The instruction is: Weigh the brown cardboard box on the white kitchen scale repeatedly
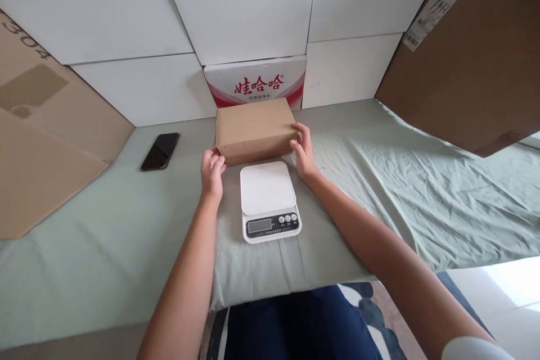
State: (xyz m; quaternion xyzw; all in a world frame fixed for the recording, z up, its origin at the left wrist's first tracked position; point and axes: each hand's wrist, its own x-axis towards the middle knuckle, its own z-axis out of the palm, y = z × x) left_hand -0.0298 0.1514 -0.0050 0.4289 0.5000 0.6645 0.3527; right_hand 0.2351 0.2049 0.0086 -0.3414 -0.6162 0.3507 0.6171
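Note:
Between my two hands is a closed brown cardboard box (256, 126), just behind a white kitchen scale (269, 188). My left hand (213, 171) grips the box's near left corner with bent fingers. At the right end, my right hand (302, 149) has its thumb on the front side and its fingers around the edge. The scale's platform is bare, and its dark panel with a display and round buttons faces me. Whether the box's underside rests fully on the cloth is hidden.
A black phone (160, 151) lies on the green cloth (177, 225) to the left. Behind the box stands a white and red carton (255, 79) against white panels (248, 5). Large cardboard sheets flank the area, left (46, 140) and right (472, 62).

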